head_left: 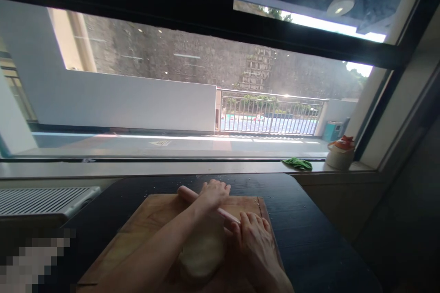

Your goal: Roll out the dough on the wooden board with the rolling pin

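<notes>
A pale wooden rolling pin (187, 193) lies slantwise across a wooden board (137, 229), its far-left end sticking out past my left hand (216, 192). That hand is laid over the middle of the pin, fingers bent forward over it. My right hand (256, 238) grips the pin's near-right end, with the thumb towards the pin. Under my left forearm and on the near side of the pin is a flattened round of dough (203, 254), partly hidden by the arm.
The board lies on a dark table (309, 229) with small crumbs near it. On the window sill (172, 168) are a green cloth (297, 163) and a pale jug with an orange lid (340, 155). A white radiator (44, 201) stands at left.
</notes>
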Motion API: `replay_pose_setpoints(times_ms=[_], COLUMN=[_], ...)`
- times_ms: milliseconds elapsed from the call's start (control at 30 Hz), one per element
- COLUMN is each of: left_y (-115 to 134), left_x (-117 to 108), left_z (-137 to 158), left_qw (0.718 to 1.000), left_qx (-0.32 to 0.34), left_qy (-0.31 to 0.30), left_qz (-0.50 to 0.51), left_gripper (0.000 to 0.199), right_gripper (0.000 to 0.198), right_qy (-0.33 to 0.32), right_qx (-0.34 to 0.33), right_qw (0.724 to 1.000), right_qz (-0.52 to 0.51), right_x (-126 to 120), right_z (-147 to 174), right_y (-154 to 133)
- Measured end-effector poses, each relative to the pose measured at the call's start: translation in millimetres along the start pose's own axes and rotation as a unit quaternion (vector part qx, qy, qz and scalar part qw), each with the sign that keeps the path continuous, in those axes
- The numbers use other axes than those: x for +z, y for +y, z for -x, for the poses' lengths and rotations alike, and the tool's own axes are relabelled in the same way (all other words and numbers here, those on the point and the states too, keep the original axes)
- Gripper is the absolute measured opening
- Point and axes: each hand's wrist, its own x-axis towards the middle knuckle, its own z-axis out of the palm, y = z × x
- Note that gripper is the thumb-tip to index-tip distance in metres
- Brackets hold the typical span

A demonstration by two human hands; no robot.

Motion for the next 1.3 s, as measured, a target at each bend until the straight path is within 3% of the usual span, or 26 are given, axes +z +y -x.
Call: replay_pose_setpoints(times_ms=[133, 267, 367, 467, 567, 733, 833, 933, 1133, 1300], left_y=[-5.8, -15.2, -19.2, -18.0, -11.7, -0.9, -2.0, -9.2, -8.6, 15.7], left_x=[-9.2, -14.4, -14.6, -13.4, -8.8, 1.2, -0.7, -7.4, -12.7, -10.2], left_z=[32.3, 80.7, 98.8, 83.5, 45.3, 2.9, 10.8, 36.8, 86.2, 67.6], left_qw=[0.999, 1.0, 0.999, 0.999, 0.999, 0.998, 0.998, 0.996, 0.998, 0.993], left_qx=[0.006, -0.008, -0.003, 0.008, -0.004, -0.02, 0.004, 0.028, -0.007, 0.039], left_qy=[-0.009, 0.019, 0.047, 0.009, -0.039, -0.054, -0.057, -0.062, -0.019, -0.039], left_qz=[-0.041, -0.019, -0.023, -0.039, -0.028, -0.018, -0.033, -0.06, -0.067, -0.104], left_gripper=[0.028, 0.033, 0.041, 0.04, 0.041, 0.044, 0.039, 0.036, 0.047, 0.042], right_gripper=[0.027, 0.026, 0.027, 0.025, 0.024, 0.023, 0.023, 0.029, 0.034, 0.029], right_qy=[0.061, 0.098, 0.12, 0.132, 0.089, 0.041, 0.052, 0.09, 0.179, 0.185], right_qx=[-0.004, -0.013, -0.007, -0.01, 0.005, 0.019, 0.006, -0.021, -0.038, -0.015], right_qw=[0.998, 0.992, 0.99, 0.988, 0.993, 0.998, 0.998, 0.995, 0.982, 0.982], right_qz=[-0.025, -0.077, -0.08, -0.081, -0.078, -0.051, -0.042, -0.045, -0.034, -0.035], right_x=[22.4, 39.1, 42.0, 35.9, 22.3, 5.9, 7.4, 14.7, 32.7, 35.0], right_z=[16.5, 32.8, 40.3, 38.4, 29.3, 20.4, 24.3, 34.3, 60.5, 60.0], right_y=[-4.3, -15.7, -19.6, -12.3, 2.4, 16.1, 12.6, 3.3, -14.9, -9.7])
